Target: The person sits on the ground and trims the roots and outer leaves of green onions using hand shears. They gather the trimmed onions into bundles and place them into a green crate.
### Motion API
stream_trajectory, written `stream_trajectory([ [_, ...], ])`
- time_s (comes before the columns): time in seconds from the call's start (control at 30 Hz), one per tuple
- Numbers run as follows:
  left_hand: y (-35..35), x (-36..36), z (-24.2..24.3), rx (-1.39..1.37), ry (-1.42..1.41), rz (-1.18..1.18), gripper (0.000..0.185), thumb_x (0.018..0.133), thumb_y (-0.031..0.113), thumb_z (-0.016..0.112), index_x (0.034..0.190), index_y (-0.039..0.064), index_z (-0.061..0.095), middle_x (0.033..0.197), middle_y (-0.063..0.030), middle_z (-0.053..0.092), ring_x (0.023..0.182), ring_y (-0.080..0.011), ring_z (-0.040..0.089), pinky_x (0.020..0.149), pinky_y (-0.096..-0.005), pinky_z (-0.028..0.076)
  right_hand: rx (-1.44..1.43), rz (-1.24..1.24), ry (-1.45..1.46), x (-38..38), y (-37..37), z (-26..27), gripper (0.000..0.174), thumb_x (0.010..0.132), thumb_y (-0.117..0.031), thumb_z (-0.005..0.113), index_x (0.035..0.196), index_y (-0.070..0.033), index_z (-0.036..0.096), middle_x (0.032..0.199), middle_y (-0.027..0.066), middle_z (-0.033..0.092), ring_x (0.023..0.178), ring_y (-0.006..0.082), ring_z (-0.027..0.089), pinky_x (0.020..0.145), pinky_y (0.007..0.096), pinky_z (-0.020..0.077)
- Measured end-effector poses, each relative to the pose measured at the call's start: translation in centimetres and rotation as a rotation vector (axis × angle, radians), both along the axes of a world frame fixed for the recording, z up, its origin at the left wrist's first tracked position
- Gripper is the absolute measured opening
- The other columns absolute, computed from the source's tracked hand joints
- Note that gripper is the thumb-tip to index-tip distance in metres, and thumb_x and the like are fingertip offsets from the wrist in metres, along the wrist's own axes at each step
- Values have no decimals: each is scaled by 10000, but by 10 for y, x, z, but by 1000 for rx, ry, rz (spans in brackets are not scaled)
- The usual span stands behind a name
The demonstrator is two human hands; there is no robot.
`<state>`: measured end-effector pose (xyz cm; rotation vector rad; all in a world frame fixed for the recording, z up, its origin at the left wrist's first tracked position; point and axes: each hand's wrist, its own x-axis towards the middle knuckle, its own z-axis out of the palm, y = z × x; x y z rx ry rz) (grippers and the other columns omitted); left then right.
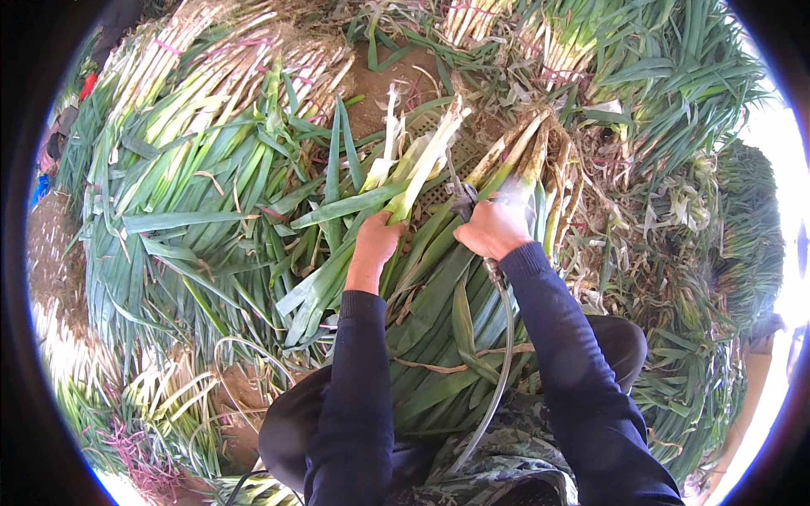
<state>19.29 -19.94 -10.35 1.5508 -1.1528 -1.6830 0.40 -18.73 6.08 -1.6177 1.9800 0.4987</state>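
My left hand (378, 243) is closed around the green part of a leek with a pale, peeled shank (432, 155), its root end pointing up and away. My right hand (495, 226) grips an air blow gun (462, 197), whose thin nozzle points up beside the leek and whose clear hose (504, 367) runs down to my lap. Just past my right hand lie leeks with brown, soiled shanks (538, 148). Long green leek leaves (436, 310) spread between my forearms and over my lap. Under the shanks part of a perforated plastic crate (471, 148) shows.
Tied leek bundles (190, 145) are heaped at the left, and more bundles (639, 69) lie at the upper right. Peeled skins and dry waste (620, 209) cover the ground right of my right hand. Pinkish ties (142, 452) lie in a pile at the lower left.
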Motion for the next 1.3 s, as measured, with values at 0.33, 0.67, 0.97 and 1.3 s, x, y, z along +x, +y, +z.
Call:
stream_trajectory([
  [0.33,8,4,9,-41,-65,41,308,902,173,684,1139,-25,690,901,-160,738,677,-235,707,679,-375,542,-17,-145,-47,-1,-26,-38,452,783,-226,549,1070,80,717,1151,274,700,1115,397,675,958,438,526],
  [0.67,-21,4,38,-881,-809,111,516,847,170,727,1333,118,564,1298,-147,610,1157,-357,610,1032,-467,468,-171,-174,-213,-33,49,8,517,841,-427,672,970,68,597,774,179,659,671,293,661,642,449,543],
  [0.97,-6,-58,-20,-460,-600,-213,534,802,308,788,1272,92,655,1197,-217,689,1091,-390,665,964,-448,518,-186,-114,-197,-36,118,21,586,806,-441,728,984,93,566,816,287,682,822,456,694,772,511,545],
  [1.3,-17,-16,-4,19,399,136,381,914,47,669,1270,-75,611,1084,-91,705,945,-168,669,870,-298,512,-83,116,-119,-6,105,20,494,828,-377,632,980,88,557,789,259,694,774,425,708,759,502,556],
])
